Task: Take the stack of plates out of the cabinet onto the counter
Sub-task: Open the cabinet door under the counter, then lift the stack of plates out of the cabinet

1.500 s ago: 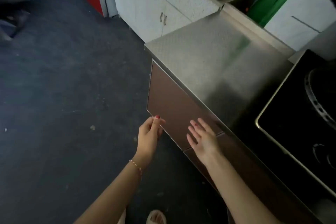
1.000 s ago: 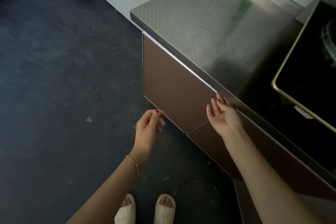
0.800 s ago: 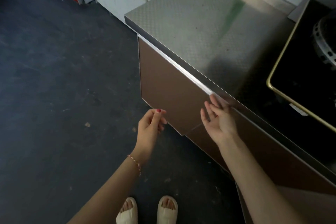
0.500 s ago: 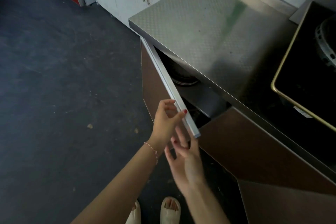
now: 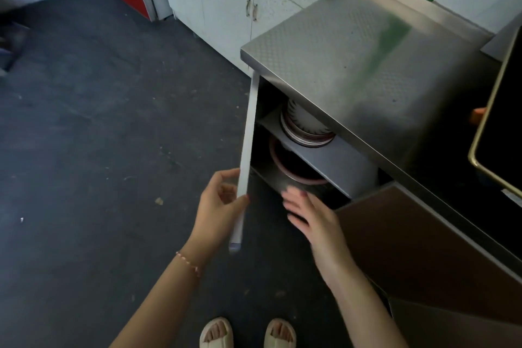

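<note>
At the near edge of the open brown cabinet door [image 5: 245,161], the left hand [image 5: 219,206] is clamped on its pale rim, while the right hand [image 5: 306,213] hangs empty with fingers spread before the opening. On the grey upper shelf [image 5: 333,158], under the steel counter [image 5: 361,65], sits the white, red-rimmed stack of plates [image 5: 303,127], well inside. Lifting it could knock the counter's underside and tip the stack, and the closed brown door [image 5: 423,248] at right crowds the reach; a dark red-rimmed pot [image 5: 293,167] sits below.

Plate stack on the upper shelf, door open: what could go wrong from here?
1. The plate stack sits close under the counter; lifting could knock its rim.
2. The left hand grips the cabinet door, so only the right hand is free; a one-handed lift may tip the stack.
</note>
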